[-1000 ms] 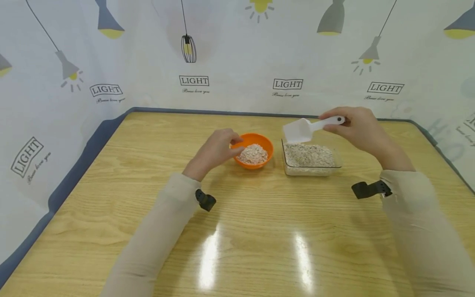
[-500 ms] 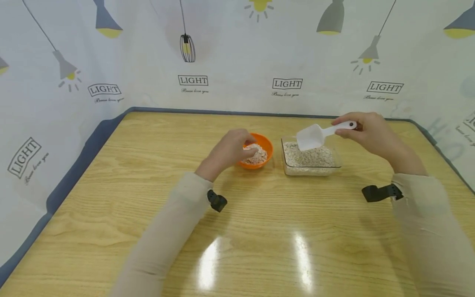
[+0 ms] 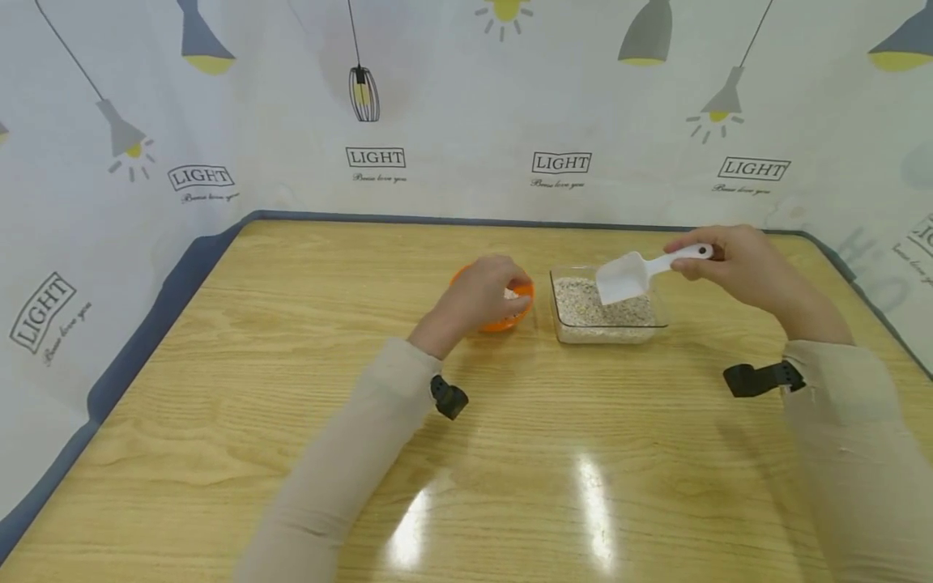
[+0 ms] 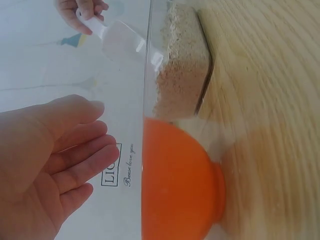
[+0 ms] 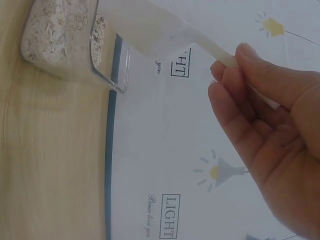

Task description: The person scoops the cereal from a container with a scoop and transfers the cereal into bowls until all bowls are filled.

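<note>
My right hand (image 3: 751,271) pinches the handle of a white scoop (image 3: 623,279) between thumb and fingers. The scoop's blade tilts down over a clear rectangular container (image 3: 608,334) of oat flakes (image 3: 576,298). To the left of it stands an orange bowl (image 3: 500,327) with a heap of flakes, mostly covered by my left hand (image 3: 477,295) in the head view. From the left wrist, that hand shows loosely bent fingers with nothing between them, above the level of the bowl's rim. In the right wrist view the scoop (image 5: 145,25) overlaps the container's rim.
Bowl and container stand side by side on a wood-grain table (image 3: 291,389), towards its back edge. Behind rises a white backdrop (image 3: 466,105) printed with lamps and lettering. Black straps (image 3: 758,378) circle both wrists.
My left hand has moved right, from the bowl's left rim to over the bowl. My right hand has carried the scoop rightward and lower, over the middle of the container.
</note>
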The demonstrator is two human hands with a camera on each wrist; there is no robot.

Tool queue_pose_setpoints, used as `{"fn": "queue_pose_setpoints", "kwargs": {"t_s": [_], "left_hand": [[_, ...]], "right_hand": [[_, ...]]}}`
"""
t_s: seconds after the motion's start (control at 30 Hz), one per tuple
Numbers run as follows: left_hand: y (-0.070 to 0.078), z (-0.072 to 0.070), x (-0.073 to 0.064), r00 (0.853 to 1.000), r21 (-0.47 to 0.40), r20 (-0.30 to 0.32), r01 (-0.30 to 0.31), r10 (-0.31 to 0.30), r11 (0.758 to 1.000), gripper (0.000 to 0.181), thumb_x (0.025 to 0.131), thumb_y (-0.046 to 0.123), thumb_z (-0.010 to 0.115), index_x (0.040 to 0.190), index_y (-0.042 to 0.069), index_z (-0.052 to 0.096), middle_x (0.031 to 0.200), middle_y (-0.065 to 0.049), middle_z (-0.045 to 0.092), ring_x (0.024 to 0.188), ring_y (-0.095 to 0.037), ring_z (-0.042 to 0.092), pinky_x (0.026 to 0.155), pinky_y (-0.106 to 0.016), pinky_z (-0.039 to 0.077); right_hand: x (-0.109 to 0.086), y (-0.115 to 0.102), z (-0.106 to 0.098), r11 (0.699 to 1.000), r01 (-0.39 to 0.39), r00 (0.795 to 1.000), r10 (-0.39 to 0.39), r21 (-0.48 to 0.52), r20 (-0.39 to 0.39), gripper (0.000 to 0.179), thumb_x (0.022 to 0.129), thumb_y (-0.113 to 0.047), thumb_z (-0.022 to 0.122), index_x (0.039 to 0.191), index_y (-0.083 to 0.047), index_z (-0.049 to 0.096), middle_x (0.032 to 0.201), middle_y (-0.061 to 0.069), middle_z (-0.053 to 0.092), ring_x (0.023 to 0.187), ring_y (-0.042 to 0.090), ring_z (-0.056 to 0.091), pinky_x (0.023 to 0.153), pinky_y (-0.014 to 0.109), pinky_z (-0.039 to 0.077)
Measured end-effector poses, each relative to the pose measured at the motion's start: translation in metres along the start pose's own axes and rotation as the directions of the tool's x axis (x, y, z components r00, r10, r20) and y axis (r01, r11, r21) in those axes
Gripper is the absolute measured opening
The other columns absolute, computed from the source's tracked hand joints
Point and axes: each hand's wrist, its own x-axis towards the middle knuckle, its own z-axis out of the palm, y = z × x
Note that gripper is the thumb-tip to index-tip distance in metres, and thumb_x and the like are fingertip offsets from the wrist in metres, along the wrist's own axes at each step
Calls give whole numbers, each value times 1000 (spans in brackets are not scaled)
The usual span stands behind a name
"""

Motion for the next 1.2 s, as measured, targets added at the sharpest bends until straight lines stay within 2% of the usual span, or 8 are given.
{"fn": "queue_pose_setpoints", "kwargs": {"t_s": [0.23, 0.43, 0.53, 0.67, 0.8, 0.93, 1.03, 1.2], "left_hand": [[10, 7, 7, 998, -55, 65, 7, -3, 998, 32, 89, 17, 60, 117, 1, 62, 111, -10, 61, 98, -21, 54, 83, -26, 44], [14, 15, 10, 997, -75, 68, -18, 23, 997, 29, 89, 16, 60, 114, 3, 64, 107, -9, 61, 91, -19, 51, 79, -25, 41], [17, 18, 12, 997, -81, 71, -10, 16, 997, 28, 89, 18, 60, 113, 4, 65, 106, -6, 61, 91, -17, 51, 80, -24, 42], [20, 21, 13, 997, -74, 76, -21, 27, 997, 18, 89, 17, 59, 99, 4, 68, 89, -7, 58, 81, -16, 46, 72, -23, 37], [22, 23, 16, 996, -48, 80, -43, 47, 998, 15, 89, 17, 59, 86, 5, 68, 76, -4, 51, 73, -14, 40, 65, -23, 32], [22, 27, 18, 995, -34, 79, -53, 55, 998, 27, 89, 16, 58, 64, 9, 51, 63, 0, 31, 65, -12, 32, 60, -22, 25], [21, 29, 19, 996, -27, 79, -45, 47, 999, 32, 89, 15, 57, 61, 11, 44, 61, 1, 23, 63, -12, 28, 58, -22, 22], [22, 32, 21, 996, -3, 79, -31, 31, 1000, 31, 90, 16, 58, 61, 11, 47, 60, 1, 26, 62, -11, 29, 58, -23, 24]], "right_hand": [[-3, 5, -3, 1000, -26, 999, 26, 13, 29, 27, 89, -13, 60, 113, 0, 62, 78, 10, 65, 57, 13, 51, 45, 28, 32], [-3, 6, -8, 999, -39, 996, 39, 1, 81, 29, 89, -14, 60, 114, 1, 61, 78, 9, 66, 65, 9, 59, 52, 27, 40], [-4, 6, -12, 999, -29, 994, 30, -14, 109, 30, 90, -15, 59, 115, 1, 60, 83, 12, 67, 70, 13, 62, 58, 26, 44], [-4, 8, -17, 999, -33, 988, 37, -29, 151, 32, 91, -21, 58, 117, -2, 60, 89, 14, 67, 79, 23, 64, 64, 28, 46], [-4, 7, -22, 997, -59, 983, 67, -56, 171, 35, 91, -24, 57, 119, -3, 59, 89, 12, 67, 81, 26, 63, 63, 31, 47], [-4, 6, -25, 995, -75, 981, 86, -68, 175, 36, 91, -24, 57, 119, -2, 59, 89, 11, 67, 78, 22, 63, 55, 31, 43], [-3, 4, -27, 995, -72, 982, 83, -68, 172, 35, 91, -23, 57, 118, 0, 59, 90, 12, 67, 74, 20, 62, 51, 30, 40], [0, 1, -31, 993, -55, 983, 72, -100, 166, 34, 91, -23, 58, 116, 0, 61, 88, 10, 68, 70, 19, 59, 50, 30, 39]]}}
